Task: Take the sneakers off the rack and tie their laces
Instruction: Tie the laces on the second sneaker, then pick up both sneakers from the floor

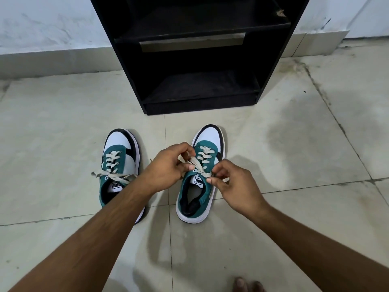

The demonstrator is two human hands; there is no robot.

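Note:
Two green, white and black sneakers stand on the tiled floor in front of the black rack [195,60], toes pointing toward it. On the left sneaker [121,163] the beige laces sit in a bow across the tongue; my left forearm covers its heel. Over the right sneaker [200,182] both hands work the laces. My left hand [170,167] pinches one beige lace end [196,163] beside the eyelets. My right hand [229,184] pinches the other lace end by the tongue. The two lace ends cross between my hands.
The rack's shelves hold nothing that I can see. A white wall with a tiled skirting runs behind it. Toes of a bare foot [247,284] show at the bottom edge. Pale floor tiles with dark stains spread all around.

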